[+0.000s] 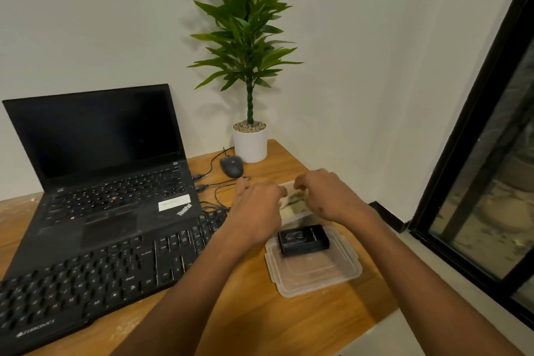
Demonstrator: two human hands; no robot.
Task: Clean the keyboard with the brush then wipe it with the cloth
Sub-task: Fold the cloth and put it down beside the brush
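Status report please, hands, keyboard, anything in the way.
Both hands, left hand and right hand, over the clear container, fingers curled; grip unclear. Keyboard untouched. Lid with black box beside it.

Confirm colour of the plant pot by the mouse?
White, plain, with pale pebbles on top; the pot shows clearly in the head view.

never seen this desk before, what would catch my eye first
Two hands, the left hand and the right hand, meet at the table's right side over something pale and blurred. Just nearer lies a clear plastic lid with a small black box on it. A tall green plant in a white pot stands in the corner, behind the open laptop and black keyboard.
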